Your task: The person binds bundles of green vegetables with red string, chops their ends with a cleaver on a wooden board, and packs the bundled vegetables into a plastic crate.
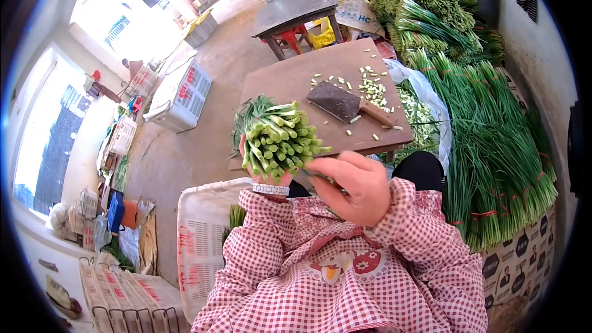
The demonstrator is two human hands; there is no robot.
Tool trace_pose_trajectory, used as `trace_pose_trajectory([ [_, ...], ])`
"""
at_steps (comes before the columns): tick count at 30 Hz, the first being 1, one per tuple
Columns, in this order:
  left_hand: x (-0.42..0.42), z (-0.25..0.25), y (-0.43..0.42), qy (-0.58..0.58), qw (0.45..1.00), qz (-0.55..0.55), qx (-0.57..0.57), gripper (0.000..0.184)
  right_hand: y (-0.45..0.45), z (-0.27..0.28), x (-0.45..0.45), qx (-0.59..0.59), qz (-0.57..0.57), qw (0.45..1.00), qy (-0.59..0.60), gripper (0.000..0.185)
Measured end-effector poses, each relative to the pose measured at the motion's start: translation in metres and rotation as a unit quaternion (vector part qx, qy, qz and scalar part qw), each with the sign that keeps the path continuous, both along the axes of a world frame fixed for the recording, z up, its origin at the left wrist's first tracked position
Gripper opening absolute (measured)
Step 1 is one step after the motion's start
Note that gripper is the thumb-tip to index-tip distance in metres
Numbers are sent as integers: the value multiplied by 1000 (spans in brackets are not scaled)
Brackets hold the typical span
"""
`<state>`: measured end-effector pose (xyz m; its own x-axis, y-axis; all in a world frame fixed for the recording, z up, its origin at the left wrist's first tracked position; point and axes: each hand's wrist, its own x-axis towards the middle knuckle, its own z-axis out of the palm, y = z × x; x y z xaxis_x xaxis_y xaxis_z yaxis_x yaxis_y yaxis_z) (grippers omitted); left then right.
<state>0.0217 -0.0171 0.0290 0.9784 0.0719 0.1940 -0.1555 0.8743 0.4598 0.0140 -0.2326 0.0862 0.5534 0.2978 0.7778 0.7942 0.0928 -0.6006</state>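
My left hand (271, 179) is wrapped round a thick bunch of green-stemmed vegetables (280, 139), mostly hidden behind it. The pale cut stem ends face me, and dark leaves stick out at the back left. Close by the lower right of the stems, my right hand (356, 188) has its fingers curled and pinched together; whatever lies between the fingertips is too small to make out. A broad cleaver (335, 101) with a wooden handle (377, 113) lies on the brown wooden table (277, 80), beside short cut stem pieces (373, 89).
Bundled long green stalks (493, 148) are piled at the right, near a plastic bag (441, 111) of cut pieces. A white crate (200, 228) stands at my left knee. Beyond are a dark table (296, 9), a white box (182, 95) and a person (132, 68).
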Motion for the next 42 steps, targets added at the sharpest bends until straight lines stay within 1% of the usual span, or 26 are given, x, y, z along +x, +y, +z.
trace_pose_trajectory([
  [1,2,0,-3,28,998,40,41,68,3,0,4,-20,-22,999,-15,24],
  [2,2,0,-6,29,998,37,39,68,4,0,8,-41,-45,998,-29,22],
  [4,-1,3,-8,23,1000,5,13,68,0,4,8,-60,-45,997,-32,21],
  [6,-2,2,-9,30,999,7,26,64,-2,5,6,-92,-57,994,-34,19],
  [8,-1,0,-11,48,995,89,9,59,-3,4,4,-101,-63,993,-14,18],
  [9,0,0,-12,60,992,115,2,53,-4,3,3,-109,-68,992,4,17],
  [13,-2,-8,-9,65,989,130,-23,48,-4,-6,8,-93,-67,993,21,18],
  [15,-3,-11,-7,64,988,141,-19,48,-5,-10,6,-141,-93,985,-19,19],
  [16,-3,-13,-6,63,986,152,-16,48,-5,-11,4,-142,-92,985,-18,19],
  [17,-4,-14,-5,70,985,151,-34,50,-4,-12,3,-128,-91,988,-4,19],
  [19,-8,-13,-9,69,986,151,-33,50,-3,-14,1,-114,-88,989,10,20],
  [21,-11,-13,-10,68,986,148,-36,52,-1,-20,2,-111,-93,986,78,18],
  [25,-15,-17,-8,63,980,190,-17,54,4,-40,5,-109,-76,988,77,19],
  [27,-17,-20,-8,72,977,202,-13,54,8,-49,6,-71,-31,985,155,20],
  [28,-18,-22,-7,77,974,215,-8,55,9,-51,5,-73,-29,984,159,20],
  [30,-21,-26,-6,77,973,218,-7,56,11,-54,3,-54,24,955,292,21],
  [31,-22,-28,-6,72,974,215,2,56,13,-55,2,-36,35,948,315,20],
  [34,-23,-37,-5,63,980,190,-2,58,18,-60,0,-59,16,942,330,21],
  [36,-22,-43,-3,87,971,222,1,61,24,-68,-1,-45,7,939,342,20],
  [38,-23,-46,-4,84,973,213,5,61,26,-74,-1,-37,20,926,375,16],
  [42,-23,-52,-3,90,972,216,10,63,24,-80,4,-74,15,933,351,16],
])
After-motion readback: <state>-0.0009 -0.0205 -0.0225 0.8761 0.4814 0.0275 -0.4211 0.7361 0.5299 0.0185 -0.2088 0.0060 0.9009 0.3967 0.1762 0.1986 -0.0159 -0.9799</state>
